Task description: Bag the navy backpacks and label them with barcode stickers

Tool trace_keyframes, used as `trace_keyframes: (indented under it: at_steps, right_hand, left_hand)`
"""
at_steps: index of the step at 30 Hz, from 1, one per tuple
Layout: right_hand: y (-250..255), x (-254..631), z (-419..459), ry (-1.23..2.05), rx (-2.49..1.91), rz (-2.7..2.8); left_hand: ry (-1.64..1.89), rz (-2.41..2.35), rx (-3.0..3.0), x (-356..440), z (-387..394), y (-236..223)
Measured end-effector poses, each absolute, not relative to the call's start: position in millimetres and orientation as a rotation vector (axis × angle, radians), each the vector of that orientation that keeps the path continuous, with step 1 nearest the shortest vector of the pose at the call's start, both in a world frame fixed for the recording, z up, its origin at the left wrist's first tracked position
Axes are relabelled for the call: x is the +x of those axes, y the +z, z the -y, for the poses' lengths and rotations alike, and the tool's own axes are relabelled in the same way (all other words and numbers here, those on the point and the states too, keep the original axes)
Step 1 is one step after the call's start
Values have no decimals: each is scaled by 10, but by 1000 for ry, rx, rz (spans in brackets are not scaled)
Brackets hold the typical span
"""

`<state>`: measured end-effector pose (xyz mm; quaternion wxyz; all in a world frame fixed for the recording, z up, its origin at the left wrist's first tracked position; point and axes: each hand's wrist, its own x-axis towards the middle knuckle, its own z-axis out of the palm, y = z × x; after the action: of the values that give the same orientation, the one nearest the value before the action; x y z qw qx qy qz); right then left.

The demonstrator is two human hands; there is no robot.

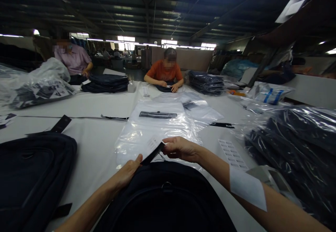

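Note:
A dark navy backpack (pixel 168 204) lies before me on the white table, its rounded top pointing away. Above that top, a black-and-white hang tag (pixel 153 154) is held between my two hands. My left hand (pixel 128 170) pinches its lower left end with the thumb on top. At the upper right end, the fingers of my right hand (pixel 181 148) close on it. A thin black cord (pixel 161 157) runs from the tag toward the backpack. Just beyond lie clear plastic bags (pixel 154 128) with a dark printed strip. A white patch is stuck on my right forearm.
Another navy backpack (pixel 34 176) lies at left. Plastic-wrapped dark bags (pixel 296 148) are piled at right, near a label sheet (pixel 232 153). Across the table, a person in orange (pixel 164 71) handles a dark item; a person in a light purple shirt (pixel 73 58) stands by stacked dark bags (pixel 105 82).

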<state>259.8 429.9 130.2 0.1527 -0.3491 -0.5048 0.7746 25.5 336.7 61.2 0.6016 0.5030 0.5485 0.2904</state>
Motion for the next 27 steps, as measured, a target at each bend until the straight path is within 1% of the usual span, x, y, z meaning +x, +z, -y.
trace_keyframes:
  at_steps: [5,10,12,14,18,21,24,27]
  right_hand:
    - [1404,2638,-4197,2165,-1104,1602]
    - [1280,2594,-4167,2228,-920,1558]
    - [1232,2494,-4187,2185,-879,1561]
    - [1225,2383,-4216,2087,-935,1569]
    - [1335,2344,-4165,1784,-1020,1566]
    - [1295,2565,-3873,1335,-975,1931]
    - [942,2875,-3438,786,-791,2423]
    - [460,3090,-3149,488,-725,2657]
  left_hand:
    - [660,-1229,1142,295,-3378,625]
    - [688,-1209,1114,341,-3382,679]
    - [694,-1230,1152,356,-3389,702]
    - [672,-1280,1202,360,-3396,719]
    - [591,-1382,1281,325,-3418,653]
    - [554,-1476,1307,286,-3464,461]
    - [551,-1559,1306,276,-3527,225]
    - [553,-1600,1322,291,-3570,91]
